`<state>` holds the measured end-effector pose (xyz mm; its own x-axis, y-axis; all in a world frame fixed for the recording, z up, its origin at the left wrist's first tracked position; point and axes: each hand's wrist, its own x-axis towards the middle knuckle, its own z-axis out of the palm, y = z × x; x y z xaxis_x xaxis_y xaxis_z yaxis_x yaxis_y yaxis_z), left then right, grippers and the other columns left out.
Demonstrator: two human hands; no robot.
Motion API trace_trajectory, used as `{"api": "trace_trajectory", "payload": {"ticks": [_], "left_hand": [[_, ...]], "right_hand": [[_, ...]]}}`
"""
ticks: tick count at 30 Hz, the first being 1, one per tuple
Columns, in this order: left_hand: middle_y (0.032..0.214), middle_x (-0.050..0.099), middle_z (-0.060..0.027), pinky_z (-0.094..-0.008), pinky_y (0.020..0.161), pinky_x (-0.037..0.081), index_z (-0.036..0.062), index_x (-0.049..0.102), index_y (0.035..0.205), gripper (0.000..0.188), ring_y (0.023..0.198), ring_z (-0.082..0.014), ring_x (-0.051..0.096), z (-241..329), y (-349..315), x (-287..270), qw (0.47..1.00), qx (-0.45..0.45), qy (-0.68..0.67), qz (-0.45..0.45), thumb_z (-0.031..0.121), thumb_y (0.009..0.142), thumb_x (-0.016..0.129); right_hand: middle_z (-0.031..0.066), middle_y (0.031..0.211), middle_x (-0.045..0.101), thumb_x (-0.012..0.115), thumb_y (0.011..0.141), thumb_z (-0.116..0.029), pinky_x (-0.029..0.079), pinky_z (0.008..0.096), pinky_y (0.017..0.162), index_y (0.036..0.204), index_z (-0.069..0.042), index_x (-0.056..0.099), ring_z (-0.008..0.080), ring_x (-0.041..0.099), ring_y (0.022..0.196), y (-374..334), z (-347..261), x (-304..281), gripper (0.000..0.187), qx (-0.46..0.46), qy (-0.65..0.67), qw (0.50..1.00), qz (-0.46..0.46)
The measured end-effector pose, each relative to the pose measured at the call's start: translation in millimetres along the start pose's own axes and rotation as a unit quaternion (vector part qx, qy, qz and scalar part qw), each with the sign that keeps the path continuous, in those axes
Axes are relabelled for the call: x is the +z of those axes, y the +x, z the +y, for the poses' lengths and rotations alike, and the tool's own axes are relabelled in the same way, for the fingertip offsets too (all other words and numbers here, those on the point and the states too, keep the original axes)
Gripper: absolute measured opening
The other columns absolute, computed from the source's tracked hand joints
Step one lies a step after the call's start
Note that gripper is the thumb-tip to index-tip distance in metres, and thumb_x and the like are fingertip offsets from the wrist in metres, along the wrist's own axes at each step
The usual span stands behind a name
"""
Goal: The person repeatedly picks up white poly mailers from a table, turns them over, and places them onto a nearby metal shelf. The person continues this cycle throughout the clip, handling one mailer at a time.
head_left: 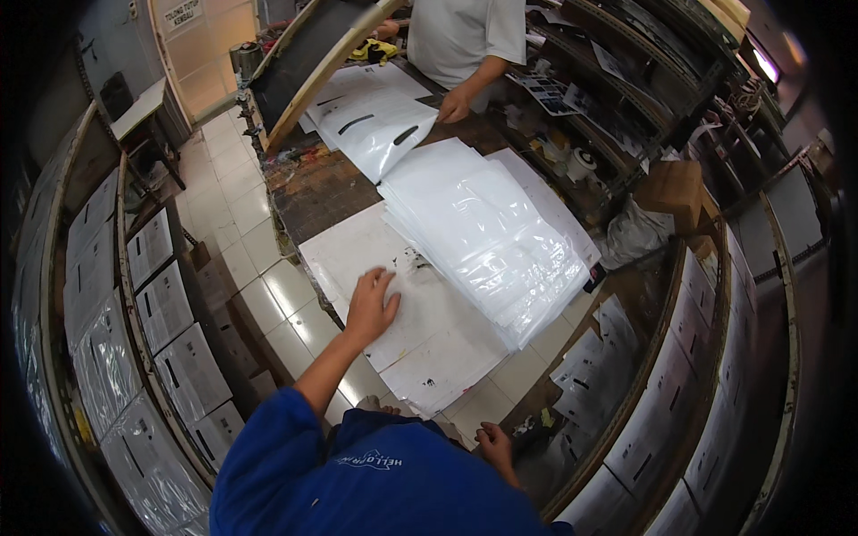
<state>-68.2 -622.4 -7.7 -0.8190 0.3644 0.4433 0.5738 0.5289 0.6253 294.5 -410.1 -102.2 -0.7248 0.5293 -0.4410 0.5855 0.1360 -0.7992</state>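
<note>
Head view: we see our left hand, fingers loosely spread, at white board; contact, cannot tell. Our right hand low, near blue shirt, fingers curled; cannot tell if pinching anything. Glossy plastic stack right of board's bare part. Beyond, co-worker's hand pinches printed sheet by edge.

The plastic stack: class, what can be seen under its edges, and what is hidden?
A pale sheet sticks out from under the right side of the stack. How far it runs beneath, and what lies under the middle, is covered.
</note>
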Motion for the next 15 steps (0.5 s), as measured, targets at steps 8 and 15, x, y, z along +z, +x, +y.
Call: {"api": "trace_trajectory", "payload": {"ticks": [8,15], "left_hand": [[0.129,0.046,-0.0195,-0.0471,0.099,0.033,0.0003,0.05,0.126,0.056,0.116,-0.0315,0.045,-20.1,79.5,24.5,0.978,0.06,0.198,0.03,0.017,0.076,0.071],[0.085,0.057,-0.0084,-0.0428,0.082,0.037,0.0056,0.063,0.082,0.01,0.088,-0.0245,0.054,-47.8,64.4,45.3,0.967,0.052,0.248,-0.01,0.014,0.08,0.058]], "right_hand": [[0.0171,0.098,0.069,0.061,0.088,-0.019,0.052,0.0336,0.077,0.115,0.0,0.061,0.0226,0.068,0.087,-53.8,35.4,4.7,0.033,0.024,-0.062,0.995,0.071],[0.0191,0.105,0.066,0.06,0.089,-0.018,0.049,0.0371,0.084,0.113,0.002,0.061,0.0269,0.064,0.098,-79.9,45.0,6.4,0.031,0.042,-0.028,0.995,0.091]]}}
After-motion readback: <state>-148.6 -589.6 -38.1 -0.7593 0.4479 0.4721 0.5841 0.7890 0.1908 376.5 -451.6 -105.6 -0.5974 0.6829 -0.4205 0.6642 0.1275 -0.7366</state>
